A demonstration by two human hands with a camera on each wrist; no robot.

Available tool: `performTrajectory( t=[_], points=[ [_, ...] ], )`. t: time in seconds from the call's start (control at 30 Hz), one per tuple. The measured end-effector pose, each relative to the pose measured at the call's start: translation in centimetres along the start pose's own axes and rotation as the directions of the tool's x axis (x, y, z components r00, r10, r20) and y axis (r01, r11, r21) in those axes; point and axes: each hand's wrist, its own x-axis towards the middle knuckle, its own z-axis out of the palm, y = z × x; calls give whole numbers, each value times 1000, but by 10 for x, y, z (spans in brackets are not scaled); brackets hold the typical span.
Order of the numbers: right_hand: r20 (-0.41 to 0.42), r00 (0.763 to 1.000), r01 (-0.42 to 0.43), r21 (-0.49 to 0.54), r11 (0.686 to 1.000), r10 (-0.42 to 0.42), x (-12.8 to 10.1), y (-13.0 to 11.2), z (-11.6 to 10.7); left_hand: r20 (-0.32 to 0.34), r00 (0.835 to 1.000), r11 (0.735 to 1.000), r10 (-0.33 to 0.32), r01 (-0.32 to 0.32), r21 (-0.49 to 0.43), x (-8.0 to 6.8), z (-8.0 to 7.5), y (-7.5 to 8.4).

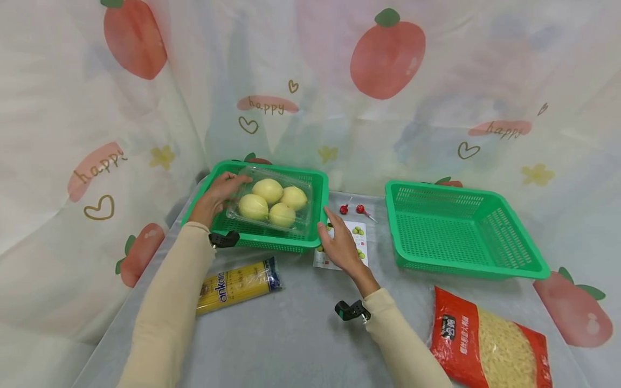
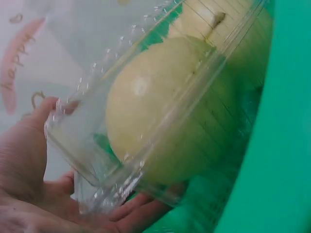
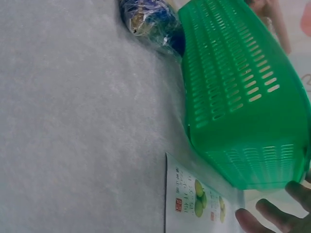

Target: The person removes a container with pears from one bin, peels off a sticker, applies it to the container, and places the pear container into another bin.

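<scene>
1. Left hand (image 1: pixel 219 195) grips the near-left corner of the clear clamshell of pears (image 1: pixel 271 202). The left wrist view shows the fingers (image 2: pixel 141 208) curled under the plastic base, with the thumb side up against the corner.
2. Right hand (image 1: pixel 341 243) holds nothing. Its fingers are loosely extended, resting over the printed card (image 1: pixel 361 242) on the table, fingertips just beside the right wall of the left green basket (image 1: pixel 317 202). I cannot tell whether they actually touch the basket; the right wrist view only shows fingertips (image 3: pixel 272 218) near its corner.
3. Clamshell sits inside the left green basket, tilted, with its left end raised by the hand. Four yellow-green pears are visible through the lid, which looks closed.
4. Progress, as a judgement: the pear box is in or at the left basket but not released, so the placing (or lifting) is mid-step. I cannot tell the direction from these frames.
5. Right green basket (image 1: pixel 466 229) has nothing in it.
6. Still loose on the grey table (image 1: pixel 291 334): spaghetti pack (image 1: pixel 237 283) in front of the left basket, red bag of pasta (image 1: pixel 490 345) at near right, two red lollipops (image 1: pixel 353 209) between the baskets, and the card.
7. Judgement: if this is sorting into baskets, one item is handled and at least four are left.
</scene>
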Motion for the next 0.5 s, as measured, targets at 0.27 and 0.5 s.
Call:
performTrajectory(
  t=[0.27, 0.5],
  points=[
    [30, 999, -15, 1, 1000, 15, 1, 1, -11, -40, 997, 993, 60, -64, -101, -21, -7, 11],
    [34, 999, -41, 48, 998, 40, -3, 2, -16, -26, 994, 976, 103, -106, -192, -47, -17, 11]
  ],
)
